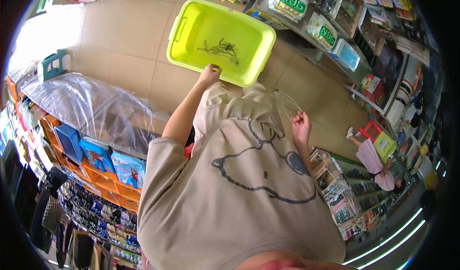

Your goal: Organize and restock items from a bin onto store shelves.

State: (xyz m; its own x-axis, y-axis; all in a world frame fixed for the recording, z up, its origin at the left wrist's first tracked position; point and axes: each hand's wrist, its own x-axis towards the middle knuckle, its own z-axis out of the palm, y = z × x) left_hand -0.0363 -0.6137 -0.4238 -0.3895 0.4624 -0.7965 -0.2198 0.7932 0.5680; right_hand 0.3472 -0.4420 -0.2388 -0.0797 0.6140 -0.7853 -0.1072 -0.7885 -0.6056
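My left hand (210, 75) grips the near rim of a lime-green plastic basin (181, 59), just beyond my knees. Several thin, dark chains or cords (226, 48) lie tangled on the basin's floor; their exact kind is too small to tell. My right hand (301, 126) is off to the right of my lap, fingers pinched on a thin pale chain or cord loop (289, 99). That loop stretches up and left from my fingertips, with a small dark end near my right knee.
Plastic sheeting (90, 97) covers goods on an orange shelf unit (104, 182) at left. A teal plastic stool (52, 65) stands behind it. White-and-green packs (287, 2) sit on a counter at right. Farther right, a person in pink (370, 158) is by a red-and-green plastic chair (382, 144).
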